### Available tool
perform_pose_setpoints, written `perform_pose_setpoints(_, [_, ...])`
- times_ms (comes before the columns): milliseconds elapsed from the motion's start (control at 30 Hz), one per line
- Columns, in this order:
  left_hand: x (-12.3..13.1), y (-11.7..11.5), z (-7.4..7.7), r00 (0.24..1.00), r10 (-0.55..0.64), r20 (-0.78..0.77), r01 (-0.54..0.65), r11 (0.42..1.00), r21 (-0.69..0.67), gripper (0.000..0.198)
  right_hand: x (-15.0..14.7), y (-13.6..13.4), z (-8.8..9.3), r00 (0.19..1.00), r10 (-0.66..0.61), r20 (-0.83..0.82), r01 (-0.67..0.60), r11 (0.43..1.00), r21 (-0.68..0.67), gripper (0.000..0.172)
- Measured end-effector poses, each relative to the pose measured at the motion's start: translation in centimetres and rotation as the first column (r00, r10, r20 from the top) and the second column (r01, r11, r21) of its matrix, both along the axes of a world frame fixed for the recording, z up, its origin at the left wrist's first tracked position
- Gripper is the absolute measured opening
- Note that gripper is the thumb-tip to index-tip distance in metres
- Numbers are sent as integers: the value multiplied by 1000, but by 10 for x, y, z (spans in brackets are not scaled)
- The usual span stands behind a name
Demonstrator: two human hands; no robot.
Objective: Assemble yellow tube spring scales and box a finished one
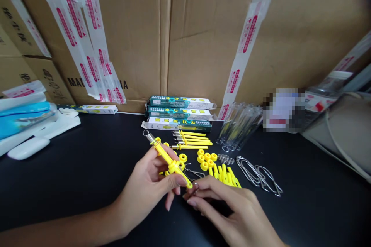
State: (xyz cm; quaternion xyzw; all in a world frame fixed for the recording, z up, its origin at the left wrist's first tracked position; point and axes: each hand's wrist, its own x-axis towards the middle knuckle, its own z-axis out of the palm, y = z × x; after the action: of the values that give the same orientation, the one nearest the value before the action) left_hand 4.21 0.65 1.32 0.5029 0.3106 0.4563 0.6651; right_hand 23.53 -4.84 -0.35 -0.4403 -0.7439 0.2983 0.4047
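Note:
My left hand is closed around a yellow plastic spring-scale core, tilted with its metal cap and ring at the upper left. At the core's lower tip, my right hand pinches a small metal hook; fingers partly cover it, so I cannot tell whether it is through the tip's hole. Behind my hands lie yellow rings, short yellow rods and a bent wire hook. Several longer yellow rods with metal ends lie in a row farther back.
Green-and-white boxes are stacked against large cardboard boxes. Clear tubes lie at the right, near metal wire loops and small clear rings. A blue-and-white package and white case occupy the left.

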Motion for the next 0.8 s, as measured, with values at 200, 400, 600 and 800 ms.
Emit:
perform_pose_setpoints(200, [-1, 1, 2, 998, 47, 30, -50, 993, 108, 42, 0, 2, 3, 998, -64, 21, 63, 997, 43, 9])
perform_pose_setpoints(400, [0, 1, 4, 998, 55, 0, -55, 995, 89, 46, 6, 4, 3, 989, -143, 20, 140, 982, 131, 19])
perform_pose_setpoints(600, [0, 1, 0, 997, -13, -73, 16, 999, 37, 53, 5, 3, -2, 993, -93, 71, 72, 966, 247, 32])
perform_pose_setpoints(800, [-5, -1, -1, 969, -120, -216, 122, 993, -4, 50, 3, 2, -4, 986, -117, 120, 43, 869, 494, 17])
